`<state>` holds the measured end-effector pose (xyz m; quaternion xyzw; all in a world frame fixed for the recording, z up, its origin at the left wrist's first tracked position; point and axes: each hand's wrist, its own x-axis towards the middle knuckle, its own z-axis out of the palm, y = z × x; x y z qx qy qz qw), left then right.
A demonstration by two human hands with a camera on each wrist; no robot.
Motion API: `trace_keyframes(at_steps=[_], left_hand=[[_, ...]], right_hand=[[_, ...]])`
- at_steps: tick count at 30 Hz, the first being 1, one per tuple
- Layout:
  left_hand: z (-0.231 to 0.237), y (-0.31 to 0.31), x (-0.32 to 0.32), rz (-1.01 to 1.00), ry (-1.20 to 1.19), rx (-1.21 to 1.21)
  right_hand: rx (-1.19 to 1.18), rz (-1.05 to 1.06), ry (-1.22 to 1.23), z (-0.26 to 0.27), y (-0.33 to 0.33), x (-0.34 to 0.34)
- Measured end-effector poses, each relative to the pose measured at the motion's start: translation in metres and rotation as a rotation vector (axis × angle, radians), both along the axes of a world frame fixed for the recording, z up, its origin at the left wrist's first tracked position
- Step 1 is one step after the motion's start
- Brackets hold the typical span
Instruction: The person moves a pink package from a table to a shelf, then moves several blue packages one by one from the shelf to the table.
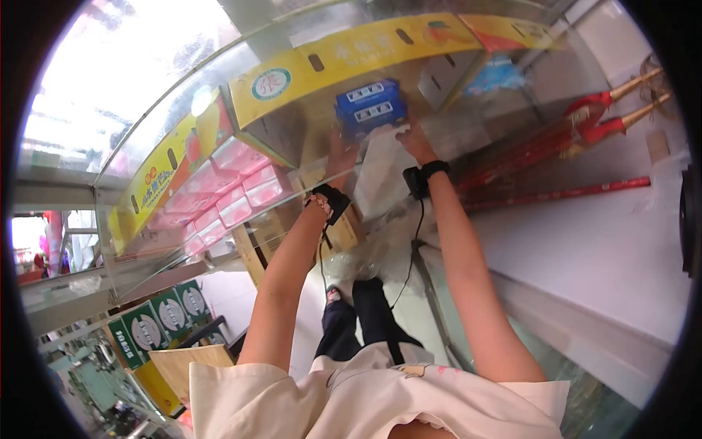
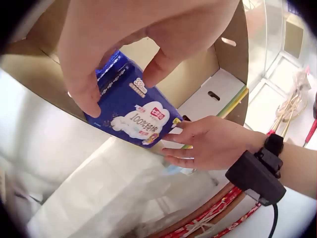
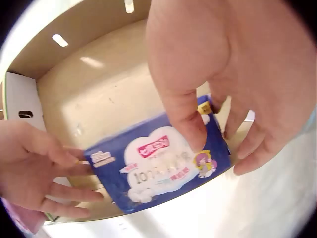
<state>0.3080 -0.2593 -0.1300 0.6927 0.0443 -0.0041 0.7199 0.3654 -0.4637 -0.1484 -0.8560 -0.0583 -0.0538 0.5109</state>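
Note:
A blue pack of sanitary pads with a white cloud print lies between both hands, at the open side of a cardboard box. My right hand grips its right end, thumb on the printed face. At the opposite end my left hand holds it, with thumb and fingers on either side of the pack. In the head view two blue fronts show one above the other, the upper pack behind the lower. The box has a yellow printed edge and a bare brown floor.
Pink packs fill a neighbouring box to the left. A clear glass panel curves over the boxes. Red wrapped sticks lie on the right. White sheeting hangs below the hands, and green boxes stand at lower left.

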Motion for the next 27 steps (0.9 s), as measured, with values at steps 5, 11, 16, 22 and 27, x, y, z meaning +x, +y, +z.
trace_keyframes(at_steps=[5,11,16,22,27], left_hand=[[-0.005,0.004,0.007,-0.119,-0.143,0.108],[0.005,0.008,-0.064,0.007,-0.167,0.261],[0.031,0.025,-0.157,0.018,-0.126,0.241],[0.057,0.053,-0.280,0.112,0.151,0.144],[0.084,0.076,-0.374,0.260,0.357,-0.146]], right_hand=[[0.047,0.168,-0.006,-0.007,-0.001,0.005],[0.221,0.060,0.295,0.009,0.005,-0.087],[0.275,0.035,0.323,0.013,0.019,-0.188],[0.131,0.181,0.313,0.003,0.031,-0.294],[0.406,0.394,0.710,0.039,0.062,-0.334]])
